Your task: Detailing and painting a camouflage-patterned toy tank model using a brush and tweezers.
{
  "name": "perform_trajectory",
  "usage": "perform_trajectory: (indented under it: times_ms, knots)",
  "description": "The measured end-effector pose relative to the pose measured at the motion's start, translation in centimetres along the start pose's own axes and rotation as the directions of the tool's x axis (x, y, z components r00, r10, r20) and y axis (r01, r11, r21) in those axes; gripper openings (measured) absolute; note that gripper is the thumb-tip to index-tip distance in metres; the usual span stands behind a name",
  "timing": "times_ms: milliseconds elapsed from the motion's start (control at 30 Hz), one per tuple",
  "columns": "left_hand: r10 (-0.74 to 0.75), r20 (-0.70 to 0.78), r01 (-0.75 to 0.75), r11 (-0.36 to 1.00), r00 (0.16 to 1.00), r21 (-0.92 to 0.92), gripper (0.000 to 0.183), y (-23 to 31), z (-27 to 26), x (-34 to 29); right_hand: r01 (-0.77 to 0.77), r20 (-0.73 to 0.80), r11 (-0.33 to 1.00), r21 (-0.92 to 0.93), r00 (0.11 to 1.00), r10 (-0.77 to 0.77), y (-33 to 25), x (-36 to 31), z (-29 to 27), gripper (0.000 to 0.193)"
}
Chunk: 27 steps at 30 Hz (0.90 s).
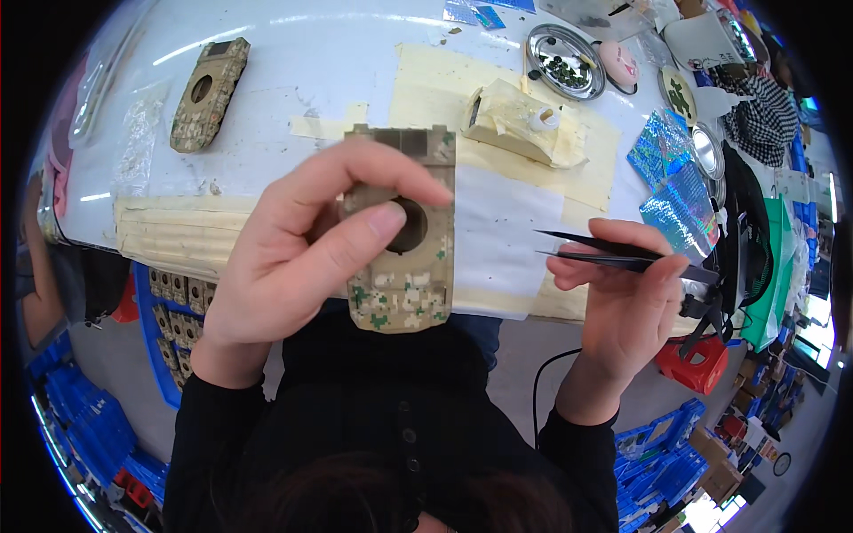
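Note:
A camouflaged model tank hull [410,293] with a round hole in its top is held upright over the table's near edge. My left hand [306,240] grips it from the left, the thumb lying by the hole and the index finger across the upper part. Black tweezers [613,251] are in my right hand [626,298], their tips apart and pointing left toward the hull, with nothing between them. A gap separates the tips from the hull. Some fingers of my left hand are hidden behind the hull.
Another camouflaged hull [209,93] lies at the far left. A tape-covered block [524,124] stands ahead, near a round metal dish [542,40] of small dark green parts. Shiny blue sheets [680,204] lie at the right. A blue tray [160,355] below the table holds several hulls.

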<state>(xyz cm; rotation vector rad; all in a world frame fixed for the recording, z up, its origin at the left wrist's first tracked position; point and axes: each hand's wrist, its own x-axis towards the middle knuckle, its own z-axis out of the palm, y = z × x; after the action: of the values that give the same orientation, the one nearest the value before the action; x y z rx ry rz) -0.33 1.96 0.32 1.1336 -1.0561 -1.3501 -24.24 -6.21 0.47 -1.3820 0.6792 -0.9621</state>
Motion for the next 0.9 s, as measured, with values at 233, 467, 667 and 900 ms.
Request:
perform_trajectory:
  times_ms: [233,467,667,900]
  knots:
    - [-0.029,0.036,0.023,0.987,0.999,0.162,0.010,0.1,1.3,-0.8,-0.024,0.050,0.997,0.067,0.999,0.020,0.2,0.9,2.7,0.054]
    - [0.012,0.038,-0.017,0.989,0.999,0.144,0.008,-0.4,1.4,-1.1,0.004,0.061,1.000,-0.028,0.998,-0.002,0.0,0.9,3.8,0.047]
    - [0.030,0.004,-0.030,0.995,1.000,0.095,0.006,-0.8,1.4,-1.4,0.082,0.092,0.996,-0.040,0.993,-0.078,0.0,0.3,4.1,0.039]
    - [0.065,0.027,-0.067,0.994,0.998,0.087,0.005,-0.8,1.2,-1.3,0.139,0.056,0.990,-0.030,0.989,-0.138,-0.9,0.1,3.6,0.045]
